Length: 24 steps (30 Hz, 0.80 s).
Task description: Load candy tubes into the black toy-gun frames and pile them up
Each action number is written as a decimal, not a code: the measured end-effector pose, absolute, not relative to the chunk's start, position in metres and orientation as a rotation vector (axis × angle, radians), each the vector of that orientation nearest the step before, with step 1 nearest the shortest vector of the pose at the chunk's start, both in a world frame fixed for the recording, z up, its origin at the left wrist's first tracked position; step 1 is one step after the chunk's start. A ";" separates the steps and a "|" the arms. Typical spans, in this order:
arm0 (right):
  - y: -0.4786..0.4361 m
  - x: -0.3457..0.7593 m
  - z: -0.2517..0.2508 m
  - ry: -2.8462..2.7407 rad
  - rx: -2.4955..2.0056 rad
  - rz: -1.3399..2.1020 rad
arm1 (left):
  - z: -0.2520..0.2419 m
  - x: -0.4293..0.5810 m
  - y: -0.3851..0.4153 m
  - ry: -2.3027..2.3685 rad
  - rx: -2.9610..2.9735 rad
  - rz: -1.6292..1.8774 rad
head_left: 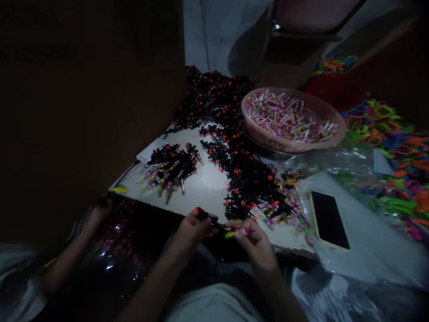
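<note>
My left hand (189, 237) is closed round a small black plastic piece with an orange end (198, 211), just off the table's front edge. Close beside it, my right hand (257, 243) pinches a short clear tube with colourful contents (234, 233) between thumb and fingers. The tube's near end lies by the black piece; I cannot tell whether they touch. Beyond my hands, loose black pieces with orange ends (241, 172) are heaped on the white table (208, 185). A pile of black pieces with colourful tubes attached (170, 167) lies to the left.
A pink basin (291, 145) full of colourful tubes stands at the back right. A phone (330, 219) rests on plastic bags (372, 237), with bright plastic pieces (398, 152) heaped beyond. At left are another person's arm (72, 250) and a yellow item (120, 190) on the table edge.
</note>
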State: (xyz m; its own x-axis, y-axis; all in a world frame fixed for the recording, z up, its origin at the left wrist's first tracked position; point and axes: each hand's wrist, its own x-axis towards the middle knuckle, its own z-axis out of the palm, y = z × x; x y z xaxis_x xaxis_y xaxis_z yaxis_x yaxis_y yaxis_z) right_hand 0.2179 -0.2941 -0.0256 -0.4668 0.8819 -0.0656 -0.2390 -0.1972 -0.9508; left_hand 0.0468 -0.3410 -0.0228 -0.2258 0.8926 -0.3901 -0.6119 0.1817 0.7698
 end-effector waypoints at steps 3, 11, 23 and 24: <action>-0.300 0.215 -0.025 -1.218 -0.868 1.786 | -0.025 0.047 -0.337 1.339 0.349 1.501; -0.304 0.219 -0.034 -1.703 -0.972 1.418 | -0.017 0.055 -0.340 1.239 0.280 1.454; -0.316 0.212 -0.045 -1.604 -0.969 1.309 | -0.016 0.071 -0.346 1.165 0.317 1.420; -0.316 0.212 -0.045 -1.605 -0.963 1.301 | -0.015 0.071 -0.347 1.177 0.326 1.418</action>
State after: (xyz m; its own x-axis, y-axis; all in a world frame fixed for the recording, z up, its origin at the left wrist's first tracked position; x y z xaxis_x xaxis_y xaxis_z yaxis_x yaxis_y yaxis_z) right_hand 0.2121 -0.3155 -0.0446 -0.3558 0.9246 0.1363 0.0578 0.1673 -0.9842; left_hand 0.0714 -0.3466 -0.0150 -0.2567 0.8656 -0.4300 -0.5820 0.2167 0.7838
